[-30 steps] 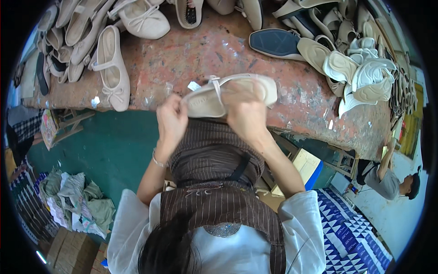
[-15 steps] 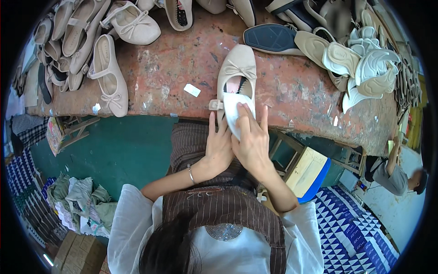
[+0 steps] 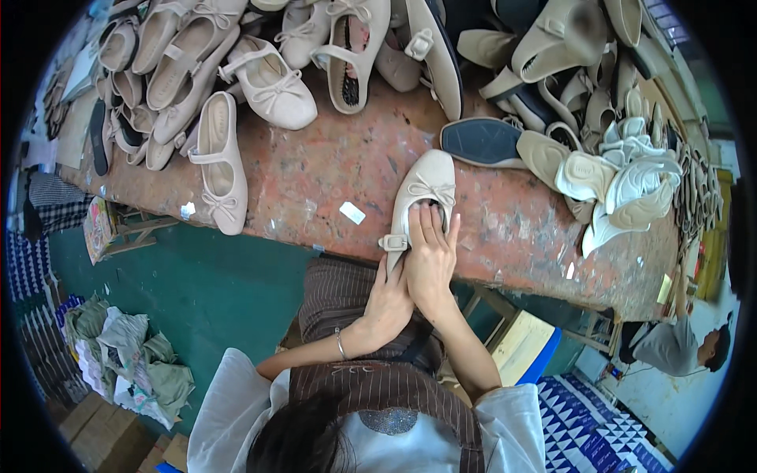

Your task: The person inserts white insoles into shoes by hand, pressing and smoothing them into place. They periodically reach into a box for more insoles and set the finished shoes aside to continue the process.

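Right hand (image 3: 430, 264) fingers (image 3: 426, 225) are lying flat and together inside the opening of a beige flat shoe (image 3: 422, 197), pressing down on its insole, seemingly to seat it. Left hand (image 3: 388, 303) is tucking in against the right wrist at the shoe's heel, fingers curled loosely, apparently bracing; whether it is gripping the heel, cannot tell. The shoe is lying toe-far at the near edge of the worn reddish table (image 3: 315, 173), its strap buckle (image 3: 392, 242) hanging to the left. A small white scrap (image 3: 352, 213) is sitting just left of it. A dark sole (image 3: 481, 142) is lying beyond, and beige shoes are crowding the far left (image 3: 217, 169) and far right (image 3: 623, 181).
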A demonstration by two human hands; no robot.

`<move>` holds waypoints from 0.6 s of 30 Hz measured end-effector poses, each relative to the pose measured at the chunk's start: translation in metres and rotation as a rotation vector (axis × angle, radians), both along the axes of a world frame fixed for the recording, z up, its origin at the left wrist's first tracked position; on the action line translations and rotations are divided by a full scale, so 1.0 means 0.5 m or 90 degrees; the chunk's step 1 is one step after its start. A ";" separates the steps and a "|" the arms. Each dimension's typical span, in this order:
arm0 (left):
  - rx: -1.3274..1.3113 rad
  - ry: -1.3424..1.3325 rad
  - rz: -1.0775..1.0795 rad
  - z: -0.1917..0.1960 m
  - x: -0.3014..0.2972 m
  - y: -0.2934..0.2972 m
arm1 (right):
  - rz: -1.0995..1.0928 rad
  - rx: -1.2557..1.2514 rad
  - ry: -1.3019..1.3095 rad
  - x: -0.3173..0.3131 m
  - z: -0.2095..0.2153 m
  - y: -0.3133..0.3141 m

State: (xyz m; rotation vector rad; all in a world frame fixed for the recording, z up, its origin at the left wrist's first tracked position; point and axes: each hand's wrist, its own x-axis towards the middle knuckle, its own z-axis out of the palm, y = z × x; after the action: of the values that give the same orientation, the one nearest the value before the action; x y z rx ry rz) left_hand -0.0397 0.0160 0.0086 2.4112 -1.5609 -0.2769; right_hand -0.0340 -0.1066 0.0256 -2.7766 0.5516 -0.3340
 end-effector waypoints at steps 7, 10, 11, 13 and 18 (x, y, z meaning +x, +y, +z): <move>0.050 0.001 -0.028 -0.012 -0.014 0.020 | 0.023 -0.024 0.058 -0.019 0.024 0.028; 0.003 0.005 -0.020 -0.022 -0.015 0.018 | 0.033 0.022 0.112 -0.026 0.030 0.031; -0.018 -0.006 -0.018 -0.025 -0.012 0.016 | 0.040 0.023 0.129 -0.023 0.030 0.028; 0.014 0.004 -0.023 -0.032 -0.011 0.013 | 0.025 -0.006 0.119 -0.017 0.023 0.030; -0.017 0.023 0.027 -0.007 0.006 -0.010 | 0.001 -0.003 0.157 0.059 0.018 -0.038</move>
State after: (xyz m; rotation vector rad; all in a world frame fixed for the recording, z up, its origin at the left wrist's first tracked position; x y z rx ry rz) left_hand -0.0369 0.0111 0.0053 2.4022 -1.4859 -0.2870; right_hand -0.0047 -0.1254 0.0345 -2.8405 0.6061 0.0089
